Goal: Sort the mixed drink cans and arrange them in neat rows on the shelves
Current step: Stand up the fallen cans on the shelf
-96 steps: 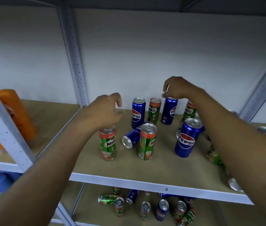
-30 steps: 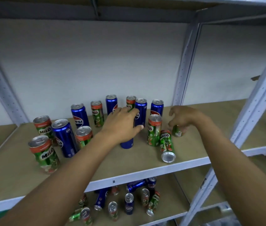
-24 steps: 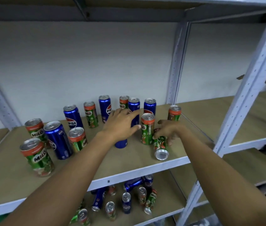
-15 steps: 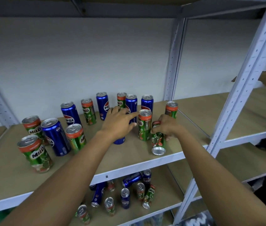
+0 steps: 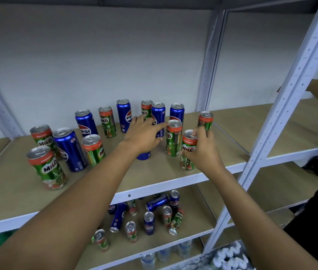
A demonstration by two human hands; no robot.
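On the far left of the upper shelf (image 5: 18, 193) two Milo cans (image 5: 47, 168) stand upright near the front edge, with a Pepsi can (image 5: 70, 149) and another Milo (image 5: 94, 150) just beside them, nothing like a row yet. Behind, along the wall, blue and green cans alternate in a loose line, so the sorting is at an early stage. Moving to the middle, the left hand (image 5: 142, 135) rests over the top of a blue can (image 5: 144, 155), fingers spread and reaching toward the neighbouring cans; whether it actually grips that can I cannot tell, since the hand hides most of it. Just to the right stands an upright Milo (image 5: 173, 139), and beside it the right hand (image 5: 203, 152) is wrapped firmly round a Milo can (image 5: 188, 151), holding it upright near the shelf's front edge. That looks like the step in hand: getting this can stood up and placed with its own kind. Next it wants sliding in snug beside the standing Milo, without knocking it, while the left hand clears the blue can toward the Pepsi side. Further right another Milo (image 5: 206, 120) stands alone near the post (image 5: 282, 106). On the lower shelf (image 5: 193, 228) a jumble of cans, several lying on their sides, waits untouched.
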